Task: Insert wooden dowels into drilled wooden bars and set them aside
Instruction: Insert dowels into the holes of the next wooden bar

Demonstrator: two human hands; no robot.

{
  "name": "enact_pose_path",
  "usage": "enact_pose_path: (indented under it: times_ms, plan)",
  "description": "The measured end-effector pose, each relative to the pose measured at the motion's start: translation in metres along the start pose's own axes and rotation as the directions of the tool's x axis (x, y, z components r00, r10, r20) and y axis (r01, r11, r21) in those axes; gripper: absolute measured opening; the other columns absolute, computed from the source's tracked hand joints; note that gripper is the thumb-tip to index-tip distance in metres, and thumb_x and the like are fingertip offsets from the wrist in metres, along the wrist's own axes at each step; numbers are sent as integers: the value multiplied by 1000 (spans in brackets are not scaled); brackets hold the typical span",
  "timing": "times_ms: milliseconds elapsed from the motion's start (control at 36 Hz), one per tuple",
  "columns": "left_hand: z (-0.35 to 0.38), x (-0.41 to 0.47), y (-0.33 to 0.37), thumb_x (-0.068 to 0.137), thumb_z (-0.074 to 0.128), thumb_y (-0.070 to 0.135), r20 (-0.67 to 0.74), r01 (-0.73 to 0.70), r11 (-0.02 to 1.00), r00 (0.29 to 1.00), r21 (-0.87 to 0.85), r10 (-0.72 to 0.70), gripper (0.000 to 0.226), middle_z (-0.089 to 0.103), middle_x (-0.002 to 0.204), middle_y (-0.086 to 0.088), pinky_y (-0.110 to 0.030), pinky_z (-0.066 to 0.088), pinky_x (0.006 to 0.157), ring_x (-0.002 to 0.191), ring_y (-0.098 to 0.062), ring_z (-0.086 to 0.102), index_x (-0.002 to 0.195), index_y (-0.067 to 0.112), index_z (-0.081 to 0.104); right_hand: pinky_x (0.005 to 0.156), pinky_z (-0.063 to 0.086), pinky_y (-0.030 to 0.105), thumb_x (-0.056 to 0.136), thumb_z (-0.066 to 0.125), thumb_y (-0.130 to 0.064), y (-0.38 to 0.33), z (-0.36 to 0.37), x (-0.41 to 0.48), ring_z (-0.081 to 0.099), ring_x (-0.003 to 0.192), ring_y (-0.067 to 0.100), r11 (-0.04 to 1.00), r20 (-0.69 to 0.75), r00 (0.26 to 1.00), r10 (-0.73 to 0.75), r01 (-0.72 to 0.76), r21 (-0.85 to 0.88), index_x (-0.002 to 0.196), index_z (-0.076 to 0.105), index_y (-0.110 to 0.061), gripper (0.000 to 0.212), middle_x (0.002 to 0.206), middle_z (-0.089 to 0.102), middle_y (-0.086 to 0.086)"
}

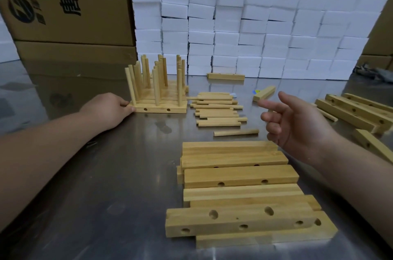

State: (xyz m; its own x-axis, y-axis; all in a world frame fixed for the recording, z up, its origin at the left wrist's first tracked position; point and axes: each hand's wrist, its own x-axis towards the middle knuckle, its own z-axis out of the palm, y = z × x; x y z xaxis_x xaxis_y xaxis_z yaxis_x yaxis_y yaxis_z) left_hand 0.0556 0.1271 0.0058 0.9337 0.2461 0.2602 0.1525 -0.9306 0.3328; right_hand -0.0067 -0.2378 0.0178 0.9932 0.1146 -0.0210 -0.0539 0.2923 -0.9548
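Nearest: a loose pile of drilled bars [244, 219] on the steel surface [102, 196], holes showing on their top and side faces, no dowels in them yet.

Left hand [110, 108]: fingertips are against the left end of the front finished bar [159, 109], which stands in a row of bars with dowels upright. Whether the hand pinches that end or only pushes it, I cannot tell.

Right hand [297, 123]: in the air, holding nothing, fingers loosely curled, forefinger half out toward the loose dowels [217, 110]. One single dowel [236, 132] lies apart, just in front of that heap. More drilled bars [357, 110] lie far right.

Judged step: squaring the finished bar into its row while the free hand goes for the next piece.

To do it well:
- Push low, on the bar's end, not on the dowels; they stand tall and look easy to tip.
- Seat it flush beside its neighbour so that the row stays compact.
- Take the single dowel first; it needs no sorting from the heap.
- Lift the top bar of the near pile and turn its holes up before offering the dowel straight down.

Behind: stacked white foam blocks [255, 25] and cardboard boxes [63, 4].
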Motion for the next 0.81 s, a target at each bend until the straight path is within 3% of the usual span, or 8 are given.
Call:
enact_pose_path:
  times_ms: [806]
  plan:
    - [9,13,10,93,45,44,7,-11,994,1000,107,10,41,61,118,-8,-29,39,73,105,-28,54,121,18,61,41,32,20,93,43,-40,3,2,1,40,37,7,995,-10,1000,-11,10,-100,102,62,-15,33,56,60,-3]
